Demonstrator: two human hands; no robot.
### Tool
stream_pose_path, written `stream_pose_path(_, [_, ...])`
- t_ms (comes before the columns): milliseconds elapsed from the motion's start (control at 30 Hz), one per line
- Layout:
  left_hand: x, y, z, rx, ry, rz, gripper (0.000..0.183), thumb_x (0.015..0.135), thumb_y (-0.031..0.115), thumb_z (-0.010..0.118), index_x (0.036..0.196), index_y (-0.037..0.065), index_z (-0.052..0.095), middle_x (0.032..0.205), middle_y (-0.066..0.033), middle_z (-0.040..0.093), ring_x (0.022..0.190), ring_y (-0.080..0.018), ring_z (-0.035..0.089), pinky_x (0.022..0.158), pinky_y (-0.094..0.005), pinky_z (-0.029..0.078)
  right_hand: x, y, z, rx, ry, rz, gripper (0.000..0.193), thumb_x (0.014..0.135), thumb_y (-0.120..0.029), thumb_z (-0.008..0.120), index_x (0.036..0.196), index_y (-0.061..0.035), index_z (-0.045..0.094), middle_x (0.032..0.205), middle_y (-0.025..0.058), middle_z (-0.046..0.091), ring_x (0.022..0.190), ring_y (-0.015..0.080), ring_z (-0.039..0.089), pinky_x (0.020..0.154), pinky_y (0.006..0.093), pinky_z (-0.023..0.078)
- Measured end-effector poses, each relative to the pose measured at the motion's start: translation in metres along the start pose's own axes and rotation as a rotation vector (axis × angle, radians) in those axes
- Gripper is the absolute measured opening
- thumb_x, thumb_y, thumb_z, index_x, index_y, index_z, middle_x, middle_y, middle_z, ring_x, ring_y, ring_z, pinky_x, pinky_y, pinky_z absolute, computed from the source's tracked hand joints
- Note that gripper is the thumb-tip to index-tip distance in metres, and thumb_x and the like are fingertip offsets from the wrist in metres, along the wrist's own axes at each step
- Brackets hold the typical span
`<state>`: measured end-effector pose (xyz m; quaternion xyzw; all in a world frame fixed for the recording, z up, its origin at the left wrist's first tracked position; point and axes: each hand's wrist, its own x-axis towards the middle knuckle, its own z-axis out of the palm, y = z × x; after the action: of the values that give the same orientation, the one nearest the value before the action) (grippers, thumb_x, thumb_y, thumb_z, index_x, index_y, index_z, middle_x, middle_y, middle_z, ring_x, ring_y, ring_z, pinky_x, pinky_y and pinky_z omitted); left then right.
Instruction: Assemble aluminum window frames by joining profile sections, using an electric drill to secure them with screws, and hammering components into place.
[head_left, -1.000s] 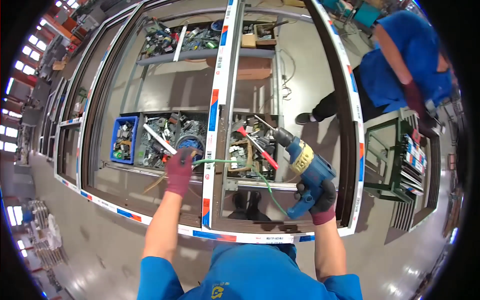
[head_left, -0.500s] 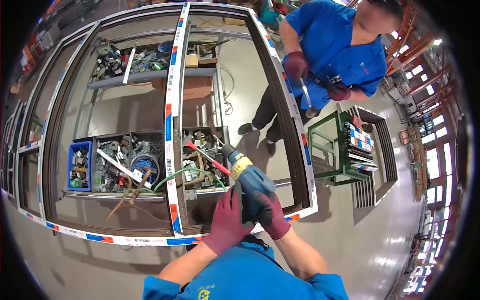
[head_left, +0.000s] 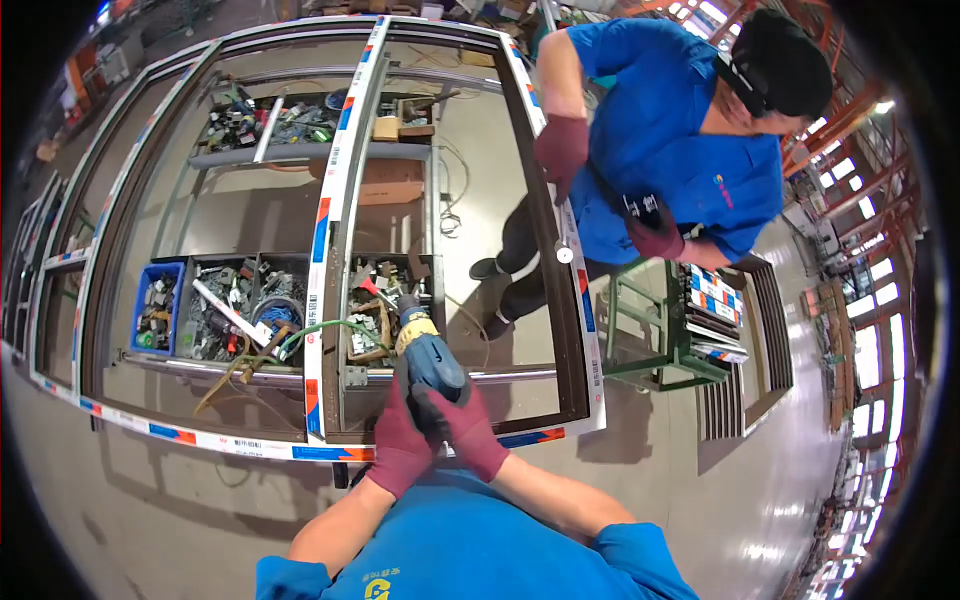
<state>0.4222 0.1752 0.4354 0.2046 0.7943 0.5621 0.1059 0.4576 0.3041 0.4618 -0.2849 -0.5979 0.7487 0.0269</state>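
Both gloved hands, left hand (head_left: 400, 445) and right hand (head_left: 465, 430), closed around blue power drill (head_left: 428, 355), held low over the metal window frame (head_left: 330, 230). Beyond, parts trays (head_left: 215, 310) under frame; co-worker (head_left: 670, 150) leans over its far right edge.

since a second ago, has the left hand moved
Yes. The left hand left the green hose beside the frame's centre bar and came back to grip the blue drill alongside the right hand.

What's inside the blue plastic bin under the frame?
The blue plastic bin holds a jumble of small metal parts; its bottom is covered, and individual pieces are too small to identify.
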Motion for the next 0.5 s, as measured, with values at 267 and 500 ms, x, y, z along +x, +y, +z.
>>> stream_pose_path(267, [-0.002, 0.046, -0.089, -0.762, 0.253, -0.416, 0.037, 0.084, 0.010, 0.072, 0.116, -0.004, 0.062, 0.082, -0.0142, 0.070, 0.053, -0.0183, 0.060, 0.052, -0.0333, 0.052, -0.007, 0.001, -0.054, -0.208, -0.433, -0.238, 0.074, 0.096, -0.018, 0.079, 0.158, -0.0017, 0.044, 0.152, 0.0147, 0.057, 0.139, 0.0250, 0.056, 0.115, 0.0387, 0.045])
stream_pose_path(500, [-0.079, 0.104, -0.226, -0.284, 0.848, 0.086, 0.063, 0.072, 0.015, 0.080, 0.129, -0.004, 0.060, 0.096, -0.0191, 0.071, 0.067, -0.0267, 0.069, 0.055, -0.0355, 0.054, -0.014, 0.039, -0.114, -0.722, -0.519, -0.512, 0.068, 0.090, -0.030, 0.082, 0.146, -0.0016, 0.057, 0.129, 0.0257, 0.070, 0.117, 0.0415, 0.070, 0.101, 0.0479, 0.056])
